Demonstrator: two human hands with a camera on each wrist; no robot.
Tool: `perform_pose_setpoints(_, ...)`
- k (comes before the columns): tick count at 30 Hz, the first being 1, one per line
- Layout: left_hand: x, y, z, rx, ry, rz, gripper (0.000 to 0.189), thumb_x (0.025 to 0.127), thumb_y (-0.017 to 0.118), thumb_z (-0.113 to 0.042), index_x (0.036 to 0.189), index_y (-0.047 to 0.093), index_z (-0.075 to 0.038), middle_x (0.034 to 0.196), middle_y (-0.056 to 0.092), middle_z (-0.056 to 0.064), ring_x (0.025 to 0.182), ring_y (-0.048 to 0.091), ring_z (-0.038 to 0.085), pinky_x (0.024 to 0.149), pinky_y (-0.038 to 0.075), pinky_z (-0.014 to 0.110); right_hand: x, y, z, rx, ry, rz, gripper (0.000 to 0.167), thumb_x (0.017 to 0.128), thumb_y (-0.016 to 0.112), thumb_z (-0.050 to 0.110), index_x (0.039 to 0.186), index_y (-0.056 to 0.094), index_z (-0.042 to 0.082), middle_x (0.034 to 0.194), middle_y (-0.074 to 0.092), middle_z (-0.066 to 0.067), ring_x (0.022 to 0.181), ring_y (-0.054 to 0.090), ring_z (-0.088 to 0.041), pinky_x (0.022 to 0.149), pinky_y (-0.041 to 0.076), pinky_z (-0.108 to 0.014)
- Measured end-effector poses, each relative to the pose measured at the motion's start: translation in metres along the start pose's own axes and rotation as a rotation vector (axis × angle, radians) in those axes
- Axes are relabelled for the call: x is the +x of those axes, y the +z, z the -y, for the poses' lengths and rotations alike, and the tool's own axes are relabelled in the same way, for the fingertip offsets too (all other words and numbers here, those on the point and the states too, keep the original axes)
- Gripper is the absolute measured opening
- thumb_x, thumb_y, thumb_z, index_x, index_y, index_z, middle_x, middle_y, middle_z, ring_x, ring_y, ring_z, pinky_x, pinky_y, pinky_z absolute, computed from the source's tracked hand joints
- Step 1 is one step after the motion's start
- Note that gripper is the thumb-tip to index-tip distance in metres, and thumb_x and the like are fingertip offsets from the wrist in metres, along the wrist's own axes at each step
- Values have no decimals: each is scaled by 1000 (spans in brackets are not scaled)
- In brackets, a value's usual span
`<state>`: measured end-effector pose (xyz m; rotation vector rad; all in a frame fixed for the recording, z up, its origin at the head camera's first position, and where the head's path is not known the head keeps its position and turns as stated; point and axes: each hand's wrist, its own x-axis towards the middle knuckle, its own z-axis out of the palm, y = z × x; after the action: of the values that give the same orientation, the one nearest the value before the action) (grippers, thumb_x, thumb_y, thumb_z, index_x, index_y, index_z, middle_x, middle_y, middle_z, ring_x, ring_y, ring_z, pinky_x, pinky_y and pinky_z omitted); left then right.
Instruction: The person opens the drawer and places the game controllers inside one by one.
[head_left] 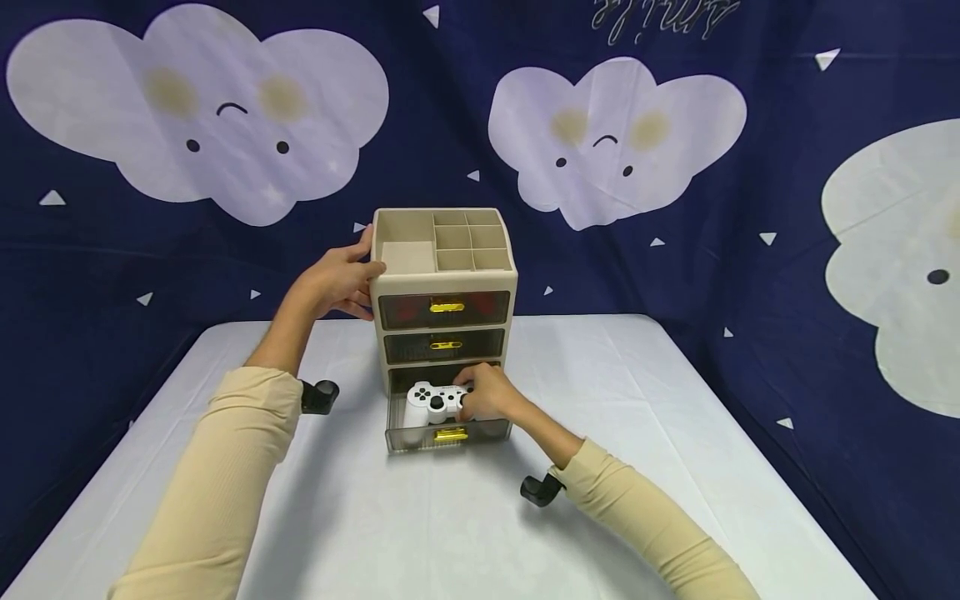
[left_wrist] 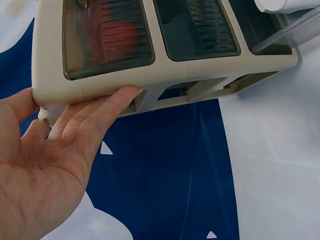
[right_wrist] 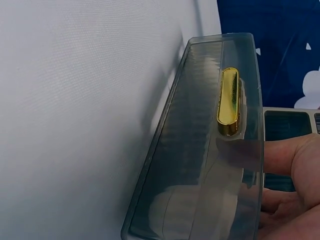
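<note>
A beige desktop drawer organizer (head_left: 446,284) stands upright on the white table. My left hand (head_left: 341,279) holds its upper left edge, the thumb over the top rim and the fingers along the side wall; the left wrist view shows these fingers (left_wrist: 95,115) fairly straight against it. The smoky see-through bottom drawer (head_left: 420,442) is pulled out. Inside lies a white game controller (head_left: 423,404), its right end covered by my right hand (head_left: 487,393), which grips it with thumb and fingers. Through the drawer front, the controller (right_wrist: 175,210) shows blurred beside the gold handle (right_wrist: 229,100).
Two closed drawers with gold handles, the upper one (head_left: 405,311) and the middle one (head_left: 405,346), sit above. Red and dark ribbed shapes show behind the upper front. The organizer's top has divided compartments (head_left: 468,237). A dark blue cloud-print cloth (head_left: 442,100) hangs behind the table (head_left: 600,375).
</note>
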<state>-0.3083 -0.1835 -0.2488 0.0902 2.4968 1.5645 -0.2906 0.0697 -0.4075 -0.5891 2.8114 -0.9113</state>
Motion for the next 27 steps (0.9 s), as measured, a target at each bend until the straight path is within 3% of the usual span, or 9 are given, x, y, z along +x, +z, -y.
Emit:
perform_pose_setpoints(7, 2, 0, 1, -6, -8, -7, 70, 110, 42, -27, 162, -5, -29, 140, 50, 38, 123, 60, 50, 93, 57, 56, 0, 0, 1, -22, 2, 21, 53, 65, 91, 9, 116, 75, 5, 115, 74, -13, 109, 67, -30, 94, 56, -41)
perform_pose_setpoints(16, 1, 0, 0, -3, 5, 0, 72, 110, 43, -27, 162, -7, -32, 140, 50, 37, 122, 60, 49, 94, 56, 57, -3, -9, 8, -2, 26, 43, 82, 69, 91, 16, 143, 58, 5, 137, 64, -19, 123, 62, -35, 105, 51, -49)
perform_pose_setpoints(21, 1, 0, -1, -6, 3, -1, 73, 110, 43, -28, 161, -8, -33, 140, 51, 36, 122, 61, 48, 93, 57, 56, -11, -17, 13, 42, -8, 15, 72, 77, 87, 21, 140, 59, 0, 138, 63, -20, 130, 58, -38, 110, 47, -49)
perform_pose_setpoints(27, 1, 0, 0, -6, 1, -2, 73, 110, 43, -27, 161, -8, -33, 141, 50, 38, 122, 60, 49, 93, 56, 57, -22, -26, 19, 205, -37, 19, 50, 89, 76, 17, 133, 63, -5, 121, 71, -20, 111, 69, -30, 97, 56, -41)
